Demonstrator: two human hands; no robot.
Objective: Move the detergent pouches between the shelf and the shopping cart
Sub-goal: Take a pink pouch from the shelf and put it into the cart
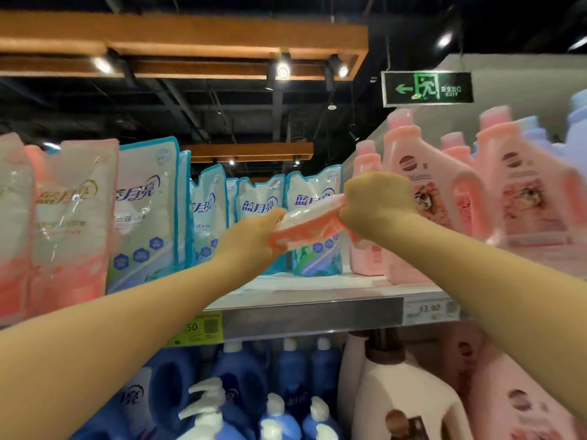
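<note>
Here the left hand [254, 236] and the right hand [378, 201] both grip one pink-and-white detergent pouch [309, 222]. They hold it up in the air in front of the shelf [317, 300]. The left hand pinches the pouch's lower left end. The right hand is curled into a fist round its upper right end, so the pouch is stretched slantwise between them, clear of the shelf board. Both forearms are bare and reach forward from the lower corners of the view.

Just behind the held pouch a blue-and-white pouch [313, 192] stands upright on the shelf, with several like it in a row to its left. Farther left a larger blue-edged pouch [146, 204] stands nearer the camera. Beside it, at the left edge, stand pink-and-white pouches [73, 217] of the same colouring as the held one.

To the right of the hands pink bottles [422, 198] crowd the same shelf. On the shelf's front edge sit a yellow price tag [200, 328] and a white price tag [430, 311]; their print is too blurred to read fully.

Below the shelf stand blue bottles [241, 376] with white caps and, to their right, a cream jug [403, 398].

Overhead hang a green exit sign [427, 88] and a wooden beam [190, 36] with spotlights beneath it.
</note>
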